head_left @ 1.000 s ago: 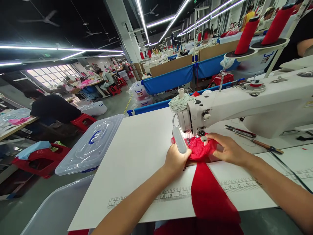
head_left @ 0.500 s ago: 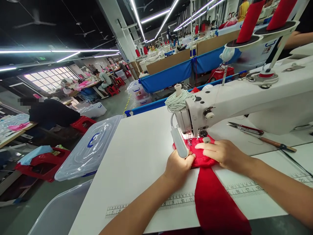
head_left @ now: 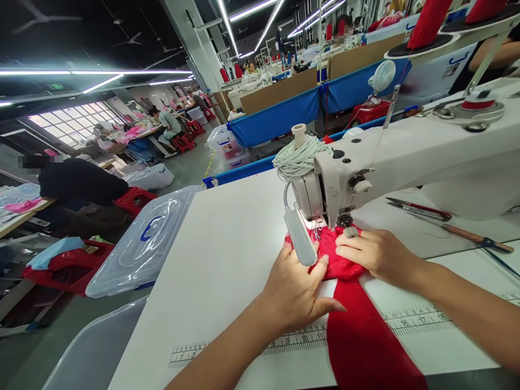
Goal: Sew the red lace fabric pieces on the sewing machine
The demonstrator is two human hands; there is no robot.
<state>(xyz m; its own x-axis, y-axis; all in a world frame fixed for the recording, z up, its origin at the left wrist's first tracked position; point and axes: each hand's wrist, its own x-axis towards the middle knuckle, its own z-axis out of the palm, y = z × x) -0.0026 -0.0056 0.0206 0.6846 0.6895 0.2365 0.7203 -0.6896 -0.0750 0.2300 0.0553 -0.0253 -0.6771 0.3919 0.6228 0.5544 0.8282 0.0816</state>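
Observation:
A piece of red lace fabric (head_left: 339, 264) lies under the needle area of a white sewing machine (head_left: 390, 162), and a long plain red piece (head_left: 361, 330) trails from it over the table's front edge. My left hand (head_left: 290, 287) rests at the fabric's left side, its thumb stretched out and its fingers apart, partly behind the grey lamp (head_left: 299, 238). On the right side of the lace, my right hand (head_left: 377, 254) has its fingers bent together, gripping the fabric close to the presser foot.
Thread snips (head_left: 422, 208) and a wooden-handled tool (head_left: 467, 235) lie right of the machine. A printed ruler (head_left: 300, 340) runs along the white table (head_left: 219, 244). Lidded plastic boxes (head_left: 142, 238) stand to the left. A small fan (head_left: 382, 76) is behind. Other people sit farther off.
My left hand has loosened from the fabric edge and spread, its thumb swinging out toward me. My right hand stays on the lace with fingers more bent. The whole view has shifted slightly.

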